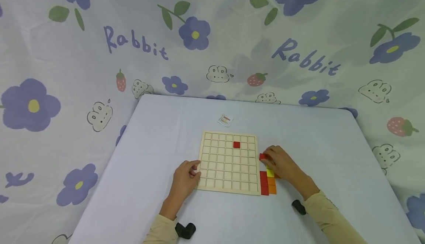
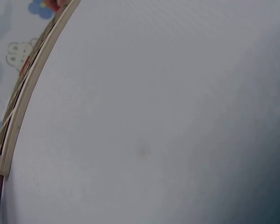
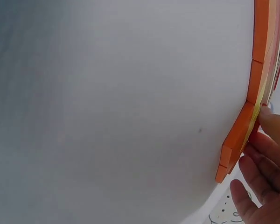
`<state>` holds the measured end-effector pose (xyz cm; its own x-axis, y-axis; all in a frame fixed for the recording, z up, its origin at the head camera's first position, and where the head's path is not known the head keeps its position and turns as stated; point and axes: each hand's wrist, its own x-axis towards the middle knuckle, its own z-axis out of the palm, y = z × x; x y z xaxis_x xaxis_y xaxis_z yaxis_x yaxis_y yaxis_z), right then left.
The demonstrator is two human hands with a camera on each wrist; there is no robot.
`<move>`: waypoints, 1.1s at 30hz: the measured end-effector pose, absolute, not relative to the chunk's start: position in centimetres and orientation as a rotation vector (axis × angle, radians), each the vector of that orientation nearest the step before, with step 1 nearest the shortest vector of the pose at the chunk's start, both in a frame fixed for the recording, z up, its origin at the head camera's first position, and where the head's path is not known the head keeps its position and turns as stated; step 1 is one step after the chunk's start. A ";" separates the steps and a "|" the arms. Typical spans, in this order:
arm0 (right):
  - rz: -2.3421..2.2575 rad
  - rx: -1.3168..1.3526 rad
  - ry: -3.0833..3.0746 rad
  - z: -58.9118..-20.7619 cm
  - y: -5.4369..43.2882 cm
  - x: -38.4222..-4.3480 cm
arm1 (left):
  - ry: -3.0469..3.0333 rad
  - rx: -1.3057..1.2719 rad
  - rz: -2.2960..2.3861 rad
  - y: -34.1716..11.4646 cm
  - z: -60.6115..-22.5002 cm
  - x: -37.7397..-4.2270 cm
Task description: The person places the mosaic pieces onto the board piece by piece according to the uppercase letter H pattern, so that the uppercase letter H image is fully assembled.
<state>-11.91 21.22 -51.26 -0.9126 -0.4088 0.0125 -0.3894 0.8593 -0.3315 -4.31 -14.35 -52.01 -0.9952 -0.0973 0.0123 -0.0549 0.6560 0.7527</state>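
Note:
A square wooden grid board (image 1: 229,160) lies on the white table, with one red square tile (image 1: 237,145) in a cell of its upper part. At the board's left edge rests my left hand (image 1: 184,179), thumb and forefinger apart along the rim. Beyond the right edge, my right hand (image 1: 282,163) pinches a red tile (image 1: 262,156) between thumb and fingers. Under and beside that hand are a yellow tile (image 1: 270,173), orange tiles (image 1: 272,185) and a red strip of tiles (image 1: 264,183). In the right wrist view, curled fingers (image 3: 266,158) reach over the orange pieces.
Behind the board lies a small white card (image 1: 225,120) printed with a coloured grid pattern. Black pieces (image 1: 185,230) show by both wrists. A cloth (image 1: 232,45) with flowers, rabbits and lettering hangs around the table (image 1: 149,137).

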 end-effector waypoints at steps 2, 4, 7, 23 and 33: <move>-0.498 -0.642 2.989 -51.2 21.2 -12.0 | -2.815 0.127 -1.268 -14.3 -52.1 -4.3; -0.492 -0.670 3.009 -51.2 21.3 -12.0 | -2.814 0.134 -1.270 -14.4 -52.2 -4.3; -0.490 -0.714 3.024 -51.0 21.4 -12.0 | -2.807 0.109 -1.262 -14.4 -52.2 -4.3; -0.581 -0.615 2.948 -51.5 22.0 -11.9 | -2.786 0.103 -1.279 -14.4 -52.3 -4.2; -0.511 -0.602 2.956 -51.3 21.7 -12.0 | -2.788 0.127 -1.291 -14.4 -52.1 -4.2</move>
